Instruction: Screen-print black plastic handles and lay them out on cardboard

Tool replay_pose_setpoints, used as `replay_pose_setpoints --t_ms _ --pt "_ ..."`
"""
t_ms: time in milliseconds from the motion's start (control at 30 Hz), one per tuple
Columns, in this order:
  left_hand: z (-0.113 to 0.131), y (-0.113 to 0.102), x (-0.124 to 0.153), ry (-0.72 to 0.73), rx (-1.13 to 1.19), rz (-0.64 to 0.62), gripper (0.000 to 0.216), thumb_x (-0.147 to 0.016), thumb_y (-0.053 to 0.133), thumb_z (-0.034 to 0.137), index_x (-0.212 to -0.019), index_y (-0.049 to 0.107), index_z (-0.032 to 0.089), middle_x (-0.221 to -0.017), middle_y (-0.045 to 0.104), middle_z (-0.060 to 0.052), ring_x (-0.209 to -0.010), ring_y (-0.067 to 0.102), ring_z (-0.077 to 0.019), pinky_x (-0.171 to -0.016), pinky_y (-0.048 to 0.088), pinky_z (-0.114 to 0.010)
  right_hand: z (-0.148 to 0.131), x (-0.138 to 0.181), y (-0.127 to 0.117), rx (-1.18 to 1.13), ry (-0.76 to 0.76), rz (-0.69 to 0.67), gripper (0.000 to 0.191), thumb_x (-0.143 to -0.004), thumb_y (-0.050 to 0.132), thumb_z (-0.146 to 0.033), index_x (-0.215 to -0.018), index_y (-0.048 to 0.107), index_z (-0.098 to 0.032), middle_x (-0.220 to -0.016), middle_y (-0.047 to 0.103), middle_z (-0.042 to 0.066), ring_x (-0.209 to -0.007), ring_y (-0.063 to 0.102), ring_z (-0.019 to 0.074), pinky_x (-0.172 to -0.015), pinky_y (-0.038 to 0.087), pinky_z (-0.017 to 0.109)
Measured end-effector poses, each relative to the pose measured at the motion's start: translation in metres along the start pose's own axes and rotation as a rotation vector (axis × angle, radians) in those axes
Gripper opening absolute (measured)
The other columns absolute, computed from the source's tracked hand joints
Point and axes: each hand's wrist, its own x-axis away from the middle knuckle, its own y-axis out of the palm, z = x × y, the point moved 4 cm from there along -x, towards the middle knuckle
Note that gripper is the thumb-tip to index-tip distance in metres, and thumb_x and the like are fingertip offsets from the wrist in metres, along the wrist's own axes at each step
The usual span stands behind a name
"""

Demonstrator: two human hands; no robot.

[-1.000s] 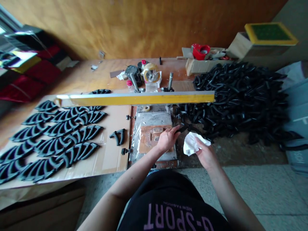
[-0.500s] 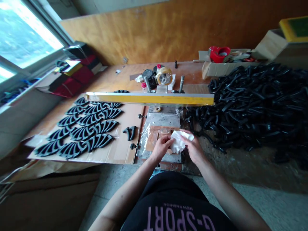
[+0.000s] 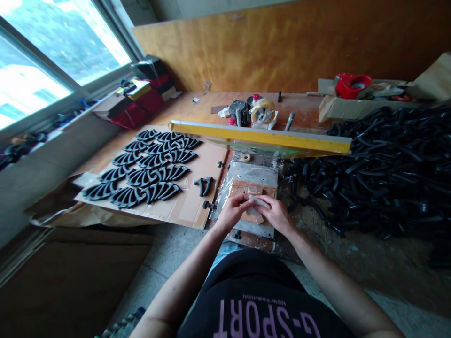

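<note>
Between my fingers, above the metal base plate, is a white tissue, folded into a narrow strip. My left hand pinches its left end, and my right hand grips the other end with bent fingers. Under the hands a brown block with clear tape sits on the plate. Just beyond, a yellow-edged screen frame is raised across the plate. A tape ring lies beneath the frame.
To the left, rows of black curved handles lie on cardboard, with a small group apart. A large heap of black handles fills the right side. Behind stand a tape roll, jars and a red tape dispenser.
The tissue was spread out and crumpled; now it is folded to a narrow strip and my hands are closer together. The whole view has shifted, with the scene moving right.
</note>
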Motion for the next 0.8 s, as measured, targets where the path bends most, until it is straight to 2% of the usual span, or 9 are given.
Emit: replay_pose_setpoints --t_ms 67,133,200,233,300,400,533,800 --pt "0.003 -0.007 0.001 0.055 -0.053 0.085 0.031 -0.076 0.071 0.04 -0.092 0.065 0.015 -0.083 0.063 -0.003 -0.073 0.055 -0.0118 -0.069 0.043 -0.023 0.002 -0.003 0.004 -0.027 0.063 0.001 0.035 -0.084 0.06 -0.041 -0.112 0.067 -0.02 -0.102 0.073 0.005 -0.094 0.067 0.0246 -0.084 0.051 0.036" --pt "0.006 -0.013 0.002 0.115 -0.094 0.174 0.041 -0.073 0.074 0.037 -0.107 0.063 0.019 -0.102 0.064 -0.006 -0.087 0.059 -0.0154 -0.073 0.046 -0.025 0.002 -0.006 0.007 -0.044 0.075 -0.004 0.034 -0.084 0.059 -0.041 -0.11 0.068 -0.02 -0.098 0.073 0.004 -0.091 0.067 0.0242 -0.082 0.051 0.035" --pt "0.007 -0.017 0.002 0.136 -0.12 0.171 0.046 -0.073 0.074 0.036 -0.115 0.062 0.022 -0.114 0.063 -0.007 -0.098 0.058 -0.0177 -0.078 0.048 -0.026 0.0 -0.007 0.009 -0.066 0.062 -0.03 0.032 -0.084 0.059 -0.041 -0.107 0.068 -0.02 -0.097 0.073 0.002 -0.09 0.067 0.0234 -0.08 0.05 0.033" --pt "0.006 -0.017 0.002 0.127 -0.12 0.134 0.042 -0.074 0.073 0.037 -0.112 0.063 0.021 -0.112 0.064 -0.007 -0.096 0.059 -0.0176 -0.078 0.048 -0.027 -0.001 -0.007 0.011 -0.077 0.053 -0.046 0.032 -0.084 0.06 -0.041 -0.106 0.068 -0.02 -0.097 0.072 0.002 -0.09 0.066 0.023 -0.08 0.05 0.033" --pt "0.004 -0.018 0.0 0.097 -0.096 0.069 0.031 -0.076 0.07 0.04 -0.098 0.067 0.018 -0.095 0.067 -0.005 -0.083 0.061 -0.0154 -0.074 0.047 -0.026 -0.003 -0.008 0.014 -0.088 0.041 -0.069 0.032 -0.084 0.06 -0.043 -0.104 0.068 -0.02 -0.096 0.072 0.002 -0.087 0.066 0.0217 -0.078 0.049 0.031" --pt "0.001 -0.025 -0.002 0.081 -0.052 0.078 0.028 -0.074 0.072 0.041 -0.084 0.066 0.016 -0.075 0.065 -0.001 -0.067 0.057 -0.0115 -0.064 0.043 -0.023 -0.006 -0.009 0.018 -0.046 0.03 -0.058 0.033 -0.084 0.059 -0.047 -0.099 0.068 -0.019 -0.088 0.07 0.002 -0.079 0.064 0.0196 -0.072 0.047 0.029" --pt "0.001 -0.032 -0.006 0.083 0.013 0.099 0.03 -0.071 0.075 0.041 -0.081 0.064 0.015 -0.073 0.064 0.0 -0.065 0.055 -0.01 -0.062 0.041 -0.022 -0.009 -0.014 0.025 -0.008 0.023 0.005 0.031 -0.085 0.057 -0.047 -0.094 0.066 -0.019 -0.08 0.067 0.002 -0.074 0.061 0.0185 -0.069 0.046 0.028" --pt "0.011 -0.041 -0.009 0.074 0.08 0.08 0.03 -0.072 0.073 0.04 -0.082 0.062 0.014 -0.069 0.059 0.001 -0.061 0.051 -0.0081 -0.059 0.038 -0.021 -0.02 -0.024 0.031 -0.028 -0.064 0.153 0.024 -0.085 0.059 -0.043 -0.093 0.065 -0.02 -0.088 0.068 0.003 -0.081 0.063 0.0189 -0.072 0.047 0.029"
